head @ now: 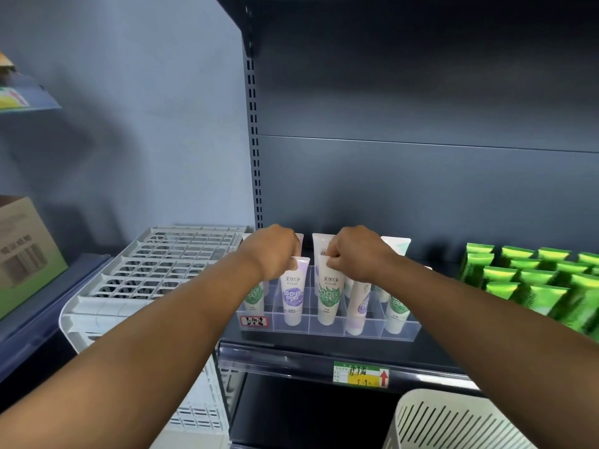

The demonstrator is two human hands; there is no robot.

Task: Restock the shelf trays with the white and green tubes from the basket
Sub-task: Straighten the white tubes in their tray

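A clear plastic tray (327, 328) with compartments stands on the dark shelf and holds several upright tubes. My left hand (275, 251) pinches the top of a white and purple tube (293, 296) in the front row. My right hand (353, 254) pinches the top of a white and green tube (328, 296) beside it. More white and green tubes (397, 311) stand to the right and behind, partly hidden by my hands. The white slotted basket (453, 422) sits at the lower right; its inside is out of sight.
Rows of green tubes (534, 283) fill the shelf to the right. A white lattice crate (155, 270) lies left of the shelf post. A cardboard box (26, 254) stands at the far left. A price label (361, 374) hangs on the shelf edge.
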